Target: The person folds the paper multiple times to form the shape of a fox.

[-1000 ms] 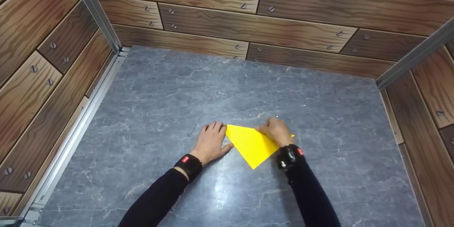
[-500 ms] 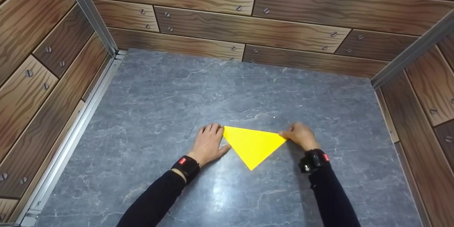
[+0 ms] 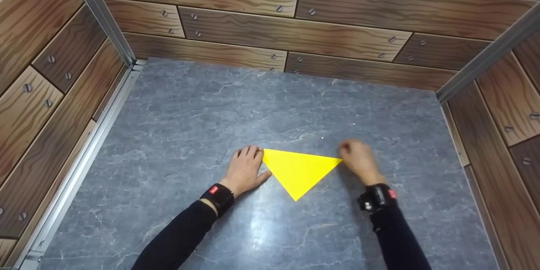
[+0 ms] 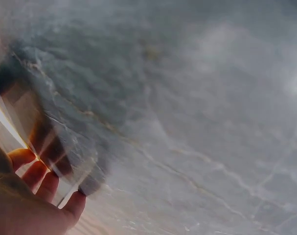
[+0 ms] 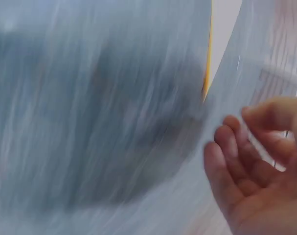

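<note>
Head view shows me the yellow paper triangle (image 3: 299,173) on the desk (image 3: 219,109). The left hand (image 3: 244,171) touches its left corner, fingers extended, likely steadying it; the right hand (image 3: 358,160) hovers just beside its right tip, fingers loosely curled, holding nothing.

- Head view: from above, facing fwd & down; the farthest & widest, w/ counter (image 3: 202,114), L hand (image 3: 244,171), R hand (image 3: 357,161), back wall (image 3: 236,25) & bits of the side walls (image 3: 50,105).
- L wrist view: v. close, looking past L hand's fingers at lower L; counter fills most of it (pretty soft focus).
- R wrist view: also v. close, R hand coming in from lower R, counter on the L, streaky blur.
- Shared: head + R wrist both get R hand & a corner of the yellow sheet (image 3: 299,173); head + L wrist both get L hand.
</note>
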The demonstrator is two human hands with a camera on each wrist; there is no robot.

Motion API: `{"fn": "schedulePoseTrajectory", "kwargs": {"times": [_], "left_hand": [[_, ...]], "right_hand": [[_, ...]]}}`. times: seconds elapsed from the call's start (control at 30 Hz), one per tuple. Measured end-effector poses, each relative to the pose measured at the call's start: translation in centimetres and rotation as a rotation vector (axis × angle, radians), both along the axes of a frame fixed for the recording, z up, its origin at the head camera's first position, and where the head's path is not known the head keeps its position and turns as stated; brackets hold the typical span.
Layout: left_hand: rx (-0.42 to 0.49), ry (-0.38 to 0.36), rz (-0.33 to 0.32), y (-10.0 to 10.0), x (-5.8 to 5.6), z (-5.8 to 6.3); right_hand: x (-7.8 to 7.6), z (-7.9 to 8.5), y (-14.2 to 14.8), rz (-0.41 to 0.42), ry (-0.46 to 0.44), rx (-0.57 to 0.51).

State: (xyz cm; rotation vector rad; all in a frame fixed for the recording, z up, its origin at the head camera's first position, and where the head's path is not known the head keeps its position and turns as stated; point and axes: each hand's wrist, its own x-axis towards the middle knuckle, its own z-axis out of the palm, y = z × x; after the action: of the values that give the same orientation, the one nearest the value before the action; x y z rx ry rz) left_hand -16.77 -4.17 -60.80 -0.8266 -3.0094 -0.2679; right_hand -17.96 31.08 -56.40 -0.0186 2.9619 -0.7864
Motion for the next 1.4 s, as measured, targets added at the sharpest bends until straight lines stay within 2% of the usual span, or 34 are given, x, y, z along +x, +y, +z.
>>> {"fn": "schedulePoseTrajectory", "kwargs": {"times": [0.07, 0.13, 0.27, 0.43, 0.57, 0.7, 0.87, 1.03, 1.23, 1.4], "left_hand": [[-0.009, -0.003, 0.009, 0.0, 0.1, 0.2], [-0.021, -0.017, 0.015, 0.1, 0.2, 0.4], [-0.034, -0.04, 0.016, 0.6, 0.2, 0.8], [-0.071, -0.043, 0.033, 1.0, -0.2, 1.2], [-0.055, -0.047, 0.033, 1.4, -0.5, 1.5], [-0.022, -0.065, 0.027, 1.6, -0.6, 1.9], [0.011, -0.014, -0.001, 1.9, -0.7, 2.6], [0.108, 0.07, -0.06, 2.5, -0.8, 4.6], [0.259, 0.123, -0.101, 2.9, -0.4, 7.4], [0.34, 0.173, -0.159, 3.2, 0.2, 9.0]], "right_hand": [[-0.1, -0.1, -2.3, 0.074, 0.019, 0.019], [-0.1, -0.2, -4.3, 0.139, -0.02, 0.052], [-0.2, -0.2, -6.6, 0.156, -0.1, 0.163], [-0.7, -0.1, -7.0, 0.169, -0.151, 0.211], [-1.2, -0.1, -6.8, 0.195, -0.193, 0.176], [-1.5, -0.2, -6.5, 0.228, -0.189, 0.116], [-0.8, 0.7, -6.1, 0.271, -0.129, 0.014], [0.3, 2.7, -6.2, 0.301, -0.036, -0.039], [2.1, 5.0, -6.3, 0.338, 0.112, -0.031], [3.4, 6.0, -6.1, 0.36, 0.254, -0.024]]}}
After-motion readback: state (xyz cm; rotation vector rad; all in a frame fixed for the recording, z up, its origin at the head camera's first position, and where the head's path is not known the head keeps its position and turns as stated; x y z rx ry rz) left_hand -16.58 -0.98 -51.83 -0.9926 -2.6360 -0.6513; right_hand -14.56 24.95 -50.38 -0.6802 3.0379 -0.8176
